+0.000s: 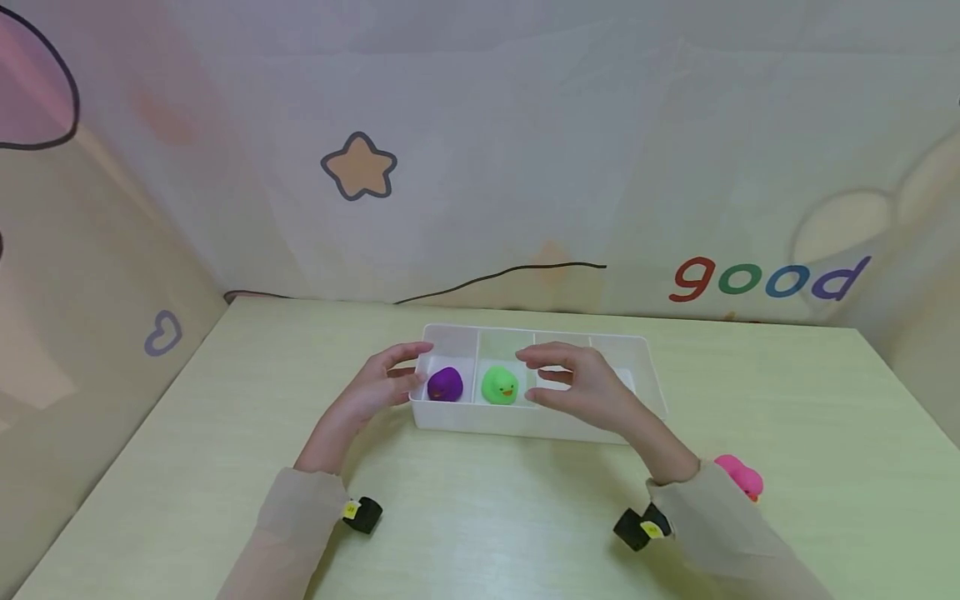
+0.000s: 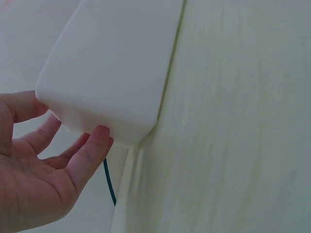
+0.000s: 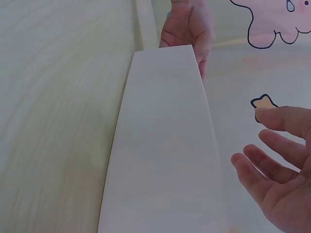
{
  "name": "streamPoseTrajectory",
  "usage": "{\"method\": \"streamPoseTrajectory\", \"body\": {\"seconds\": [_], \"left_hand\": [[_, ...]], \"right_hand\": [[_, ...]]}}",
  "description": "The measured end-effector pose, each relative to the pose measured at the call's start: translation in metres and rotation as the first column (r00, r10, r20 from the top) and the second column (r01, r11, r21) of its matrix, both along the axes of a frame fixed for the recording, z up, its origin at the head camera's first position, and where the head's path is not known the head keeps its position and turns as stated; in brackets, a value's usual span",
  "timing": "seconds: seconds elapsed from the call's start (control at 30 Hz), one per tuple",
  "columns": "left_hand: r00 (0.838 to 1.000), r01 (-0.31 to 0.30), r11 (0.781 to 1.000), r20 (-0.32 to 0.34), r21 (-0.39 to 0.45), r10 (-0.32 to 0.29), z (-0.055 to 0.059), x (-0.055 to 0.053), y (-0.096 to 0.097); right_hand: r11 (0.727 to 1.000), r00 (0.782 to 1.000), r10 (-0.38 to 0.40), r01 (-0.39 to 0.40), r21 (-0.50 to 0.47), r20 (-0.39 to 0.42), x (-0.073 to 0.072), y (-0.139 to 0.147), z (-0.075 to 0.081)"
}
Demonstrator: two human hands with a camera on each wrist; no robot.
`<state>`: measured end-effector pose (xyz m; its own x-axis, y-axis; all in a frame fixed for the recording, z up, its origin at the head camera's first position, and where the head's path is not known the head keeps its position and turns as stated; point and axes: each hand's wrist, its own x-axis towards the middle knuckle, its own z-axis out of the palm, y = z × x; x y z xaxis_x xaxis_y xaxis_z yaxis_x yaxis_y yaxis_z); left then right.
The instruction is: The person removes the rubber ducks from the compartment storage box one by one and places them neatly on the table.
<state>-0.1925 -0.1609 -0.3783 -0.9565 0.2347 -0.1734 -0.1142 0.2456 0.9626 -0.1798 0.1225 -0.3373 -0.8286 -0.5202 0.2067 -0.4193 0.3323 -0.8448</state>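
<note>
A white divided box (image 1: 525,421) stands on the table. Its leftmost compartment holds a purple toy duck (image 1: 445,385), and beside it, in the second compartment, sits a light-green toy duck (image 1: 499,386). My left hand (image 1: 382,382) holds the box's left end; in the left wrist view the fingers (image 2: 92,145) lie against the end wall. Just right of the green duck, my right hand (image 1: 577,383) hovers over the box with fingers and thumb apart and nothing between them. The right wrist view shows that hand (image 3: 282,165) beside the box's long front wall (image 3: 160,145).
A pink toy duck (image 1: 741,477) lies on the table (image 1: 480,517) at the right, partly behind my right sleeve (image 1: 720,517). The box's right-hand compartments hold no duck that shows. A printed backdrop (image 1: 487,167) rises behind the table's far edge.
</note>
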Motion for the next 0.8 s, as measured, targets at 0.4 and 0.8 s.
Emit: {"method": "streamPoseTrajectory", "body": {"seconds": [0.4, 0.8], "left_hand": [[1.0, 0.002, 1.0, -0.02, 0.004, -0.002, -0.003, -0.002, -0.003], [1.0, 0.0, 1.0, -0.016, 0.002, 0.0, -0.005, -0.002, -0.003]], "right_hand": [[0.99, 1.0, 0.007, -0.009, 0.143, 0.013, -0.023, -0.029, -0.009], [0.907, 0.992, 0.075, -0.025, 0.42, -0.102, -0.037, -0.052, -0.009]]}}
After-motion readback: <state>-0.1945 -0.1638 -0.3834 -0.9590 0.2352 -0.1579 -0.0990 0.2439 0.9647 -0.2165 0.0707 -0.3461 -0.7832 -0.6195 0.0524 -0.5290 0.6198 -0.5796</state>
